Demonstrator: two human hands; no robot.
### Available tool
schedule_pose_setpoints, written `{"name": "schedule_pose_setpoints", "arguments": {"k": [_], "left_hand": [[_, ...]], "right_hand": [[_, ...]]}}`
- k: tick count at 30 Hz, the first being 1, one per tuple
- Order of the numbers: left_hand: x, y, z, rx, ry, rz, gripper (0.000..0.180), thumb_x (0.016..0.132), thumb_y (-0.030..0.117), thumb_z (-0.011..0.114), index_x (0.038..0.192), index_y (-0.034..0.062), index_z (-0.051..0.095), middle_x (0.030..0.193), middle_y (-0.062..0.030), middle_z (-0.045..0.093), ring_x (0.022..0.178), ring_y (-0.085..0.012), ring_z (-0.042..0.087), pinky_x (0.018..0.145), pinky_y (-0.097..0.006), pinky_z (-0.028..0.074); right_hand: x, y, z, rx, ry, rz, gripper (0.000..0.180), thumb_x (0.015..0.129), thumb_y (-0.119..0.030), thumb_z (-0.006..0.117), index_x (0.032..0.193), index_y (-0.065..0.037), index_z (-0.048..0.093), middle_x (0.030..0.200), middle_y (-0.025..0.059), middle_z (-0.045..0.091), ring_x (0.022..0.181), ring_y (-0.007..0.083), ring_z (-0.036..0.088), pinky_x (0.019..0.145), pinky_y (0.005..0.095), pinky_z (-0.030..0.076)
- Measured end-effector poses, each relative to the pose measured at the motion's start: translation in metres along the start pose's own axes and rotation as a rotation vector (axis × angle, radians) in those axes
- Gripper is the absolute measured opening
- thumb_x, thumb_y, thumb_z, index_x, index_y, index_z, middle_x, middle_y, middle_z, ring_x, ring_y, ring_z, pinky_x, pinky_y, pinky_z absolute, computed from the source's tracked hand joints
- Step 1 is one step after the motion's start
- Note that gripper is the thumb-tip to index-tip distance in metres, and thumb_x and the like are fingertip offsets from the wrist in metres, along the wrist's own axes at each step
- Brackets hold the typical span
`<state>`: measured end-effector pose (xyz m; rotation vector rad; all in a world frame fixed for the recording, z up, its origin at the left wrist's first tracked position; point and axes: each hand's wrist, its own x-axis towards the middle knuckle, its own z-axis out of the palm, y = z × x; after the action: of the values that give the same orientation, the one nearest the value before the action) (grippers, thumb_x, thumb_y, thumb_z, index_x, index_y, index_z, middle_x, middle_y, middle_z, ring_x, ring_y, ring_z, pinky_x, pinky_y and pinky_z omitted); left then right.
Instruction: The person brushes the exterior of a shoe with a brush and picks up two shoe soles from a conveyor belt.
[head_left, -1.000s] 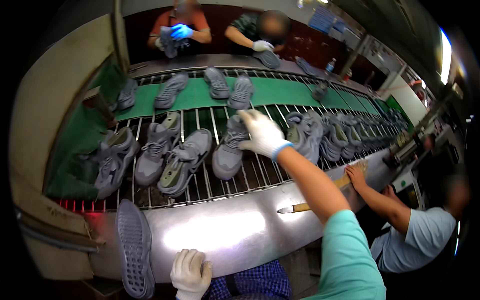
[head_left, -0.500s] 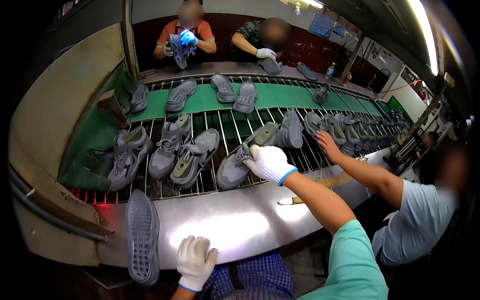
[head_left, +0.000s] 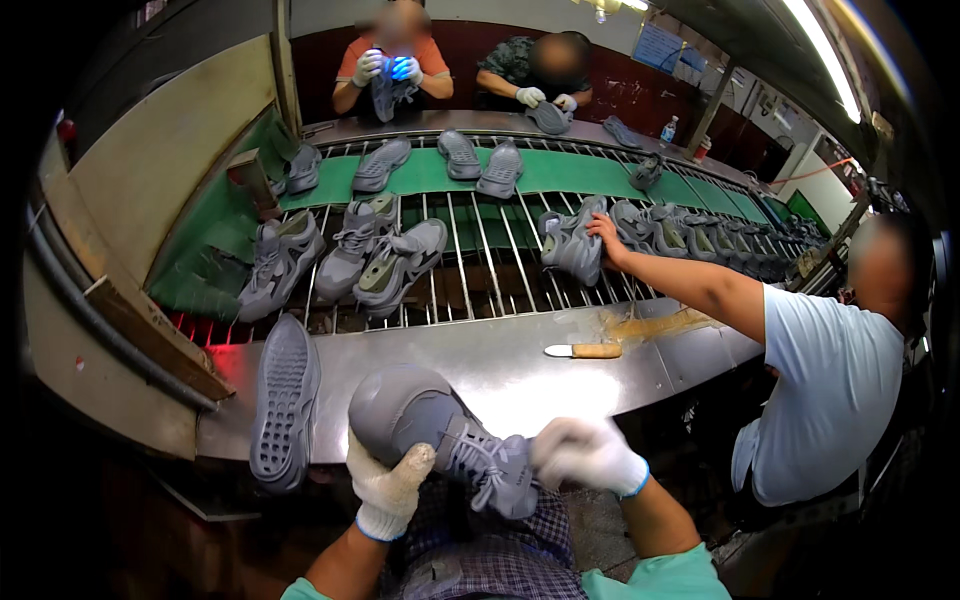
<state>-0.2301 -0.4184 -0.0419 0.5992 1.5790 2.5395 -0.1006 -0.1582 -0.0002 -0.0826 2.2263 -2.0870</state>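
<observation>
A grey sneaker upper with laces is held over my lap, its rounded toe toward the left. My left hand, in a white glove, grips it from below at the toe, thumb along the side. Near the tongue and collar end is my gloved right hand, smeared by motion; whether its fingers grip the upper cannot be made out. On the metal ledge left of the upper lies a grey shoe sole, with its dimpled side up and its near end over the edge.
A knife with a wooden handle rests on the ledge. Beyond, several grey shoes stand on the wire rack, and soles on the green belt. At right, a co-worker's hand touches a shoe; two people work opposite.
My right hand has brought the shoe upper from the rack to my lap, and my left hand has taken hold of it. The co-worker's hand has moved left onto another shoe.
</observation>
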Motion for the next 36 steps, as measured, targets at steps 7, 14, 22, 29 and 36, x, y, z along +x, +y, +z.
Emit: {"name": "schedule_pose_setpoints", "arguments": {"k": [7, 14, 22, 29, 36], "left_hand": [[-0.011, -0.011, 0.013, 0.192, -0.276, -0.326, 0.081, 0.098, 0.036, 0.079, 0.154, -0.0087, 0.042, 0.141, -0.0206, 0.061, 0.131, -0.0292, 0.059, 0.116, -0.043, 0.046], [0.155, -0.023, -0.112, 1.382, -0.119, 0.329, 0.067, 0.096, 0.024, 0.073, 0.153, -0.0014, 0.05, 0.154, -0.0265, 0.053, 0.146, -0.043, 0.048, 0.124, -0.047, 0.039], [0.199, -0.011, -0.197, 1.235, -0.209, -0.414, 0.049, 0.095, 0.022, 0.074, 0.132, -0.0091, 0.066, 0.124, -0.0206, 0.074, 0.109, -0.0276, 0.072, 0.1, -0.039, 0.055], [0.123, 0.027, -0.079, 0.628, -0.533, -0.272, 0.031, 0.101, 0.008, 0.066, 0.127, -0.0065, 0.07, 0.114, -0.011, 0.076, 0.103, -0.0154, 0.069, 0.097, -0.031, 0.055], [0.029, -0.019, 0.009, 0.63, -0.53, -0.034, 0.046, 0.095, -0.005, 0.063, 0.141, -0.0017, 0.065, 0.13, -0.0204, 0.075, 0.122, -0.0276, 0.072, 0.108, -0.037, 0.054]], "right_hand": [[-0.008, 0.213, 0.043, 0.971, 0.211, 0.403, 0.058, 0.114, -0.035, 0.048, 0.157, 0.004, 0.049, 0.145, 0.0189, 0.063, 0.134, 0.0291, 0.06, 0.118, 0.0406, 0.047], [-0.043, 0.199, 0.058, 1.131, 0.246, 0.275, 0.067, 0.112, -0.045, 0.05, 0.157, 0.004, 0.047, 0.146, 0.0204, 0.062, 0.133, 0.03, 0.062, 0.116, 0.0426, 0.05], [-0.028, 0.197, 0.066, 1.172, 0.198, 0.237, 0.077, 0.109, -0.055, 0.051, 0.158, 0.004, 0.045, 0.148, 0.0221, 0.061, 0.132, 0.0311, 0.063, 0.113, 0.0449, 0.053], [-0.03, 0.19, 0.064, 1.275, 0.179, 0.222, 0.086, 0.106, -0.064, 0.053, 0.159, 0.003, 0.044, 0.15, 0.0235, 0.059, 0.131, 0.0321, 0.065, 0.111, 0.0469, 0.056], [-0.052, 0.216, 0.081, 1.259, 0.219, 0.319, 0.092, 0.103, -0.07, 0.055, 0.157, 0.004, 0.046, 0.146, 0.025, 0.063, 0.122, 0.0325, 0.071, 0.103, 0.0463, 0.064]]}}
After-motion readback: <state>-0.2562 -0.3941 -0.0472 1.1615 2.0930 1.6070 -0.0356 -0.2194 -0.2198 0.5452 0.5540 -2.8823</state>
